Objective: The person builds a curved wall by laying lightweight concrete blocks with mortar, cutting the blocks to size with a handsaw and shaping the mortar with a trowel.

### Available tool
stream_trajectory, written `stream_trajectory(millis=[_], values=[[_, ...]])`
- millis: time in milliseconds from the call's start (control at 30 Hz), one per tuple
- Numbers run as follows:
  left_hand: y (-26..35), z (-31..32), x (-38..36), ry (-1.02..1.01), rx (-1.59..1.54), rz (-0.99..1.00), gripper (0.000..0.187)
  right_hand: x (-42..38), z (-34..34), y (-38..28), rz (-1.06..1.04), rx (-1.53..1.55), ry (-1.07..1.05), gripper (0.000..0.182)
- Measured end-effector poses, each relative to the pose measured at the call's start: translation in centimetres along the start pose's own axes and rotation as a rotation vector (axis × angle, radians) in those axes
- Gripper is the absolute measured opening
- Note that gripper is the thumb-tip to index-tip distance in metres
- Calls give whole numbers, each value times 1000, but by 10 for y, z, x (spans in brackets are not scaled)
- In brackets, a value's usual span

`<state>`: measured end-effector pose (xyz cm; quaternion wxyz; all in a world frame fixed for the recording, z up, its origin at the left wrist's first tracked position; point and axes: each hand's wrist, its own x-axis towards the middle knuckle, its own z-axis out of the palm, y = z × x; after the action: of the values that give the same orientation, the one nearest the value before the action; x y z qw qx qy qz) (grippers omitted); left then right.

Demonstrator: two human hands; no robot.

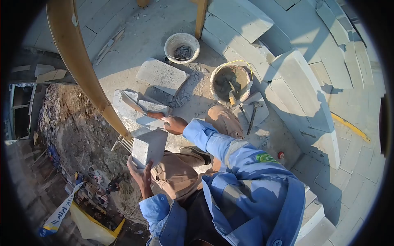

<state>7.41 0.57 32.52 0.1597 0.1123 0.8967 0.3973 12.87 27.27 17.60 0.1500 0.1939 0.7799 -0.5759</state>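
My left hand [141, 174] grips a light grey concrete block [148, 149] from below, its thumb against the near face. The block is tilted up in front of my knee. My right hand [175, 125] is closed round the brown handle of a machete-like knife [155, 115]. The long blade points away to the left, over a cut block piece [151, 119] on the floor. A flat grey slab [162, 76] lies beyond, with broken chips beside it.
A bucket [167, 51] of nails and a mortar bucket [212, 88] with a trowel [232, 98] stand ahead. A hammer [253, 117] lies on a block at right. A curved block wall [295, 98] rises on the right. A slanting brown post [82, 53] and a drop to rubble [78, 119] are at left.
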Motion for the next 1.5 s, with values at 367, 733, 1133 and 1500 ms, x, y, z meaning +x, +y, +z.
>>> stream_trajectory(millis=[367, 733, 1133, 1500], values=[[150, 21, -8, -949, -1003, -491, 85, -336, -157, -151, -2, 562, 454, 134], [331, 367, -30, -1296, -1268, -713, 93, -319, -414, -134, 384, -521, 624, 106], [418, 511, 33, -970, -1278, -907, 94, -240, -511, -13, 534, -693, 584, 108], [430, 527, 42, -779, -1209, -974, 79, -250, -509, -6, 342, -559, 663, 108]])
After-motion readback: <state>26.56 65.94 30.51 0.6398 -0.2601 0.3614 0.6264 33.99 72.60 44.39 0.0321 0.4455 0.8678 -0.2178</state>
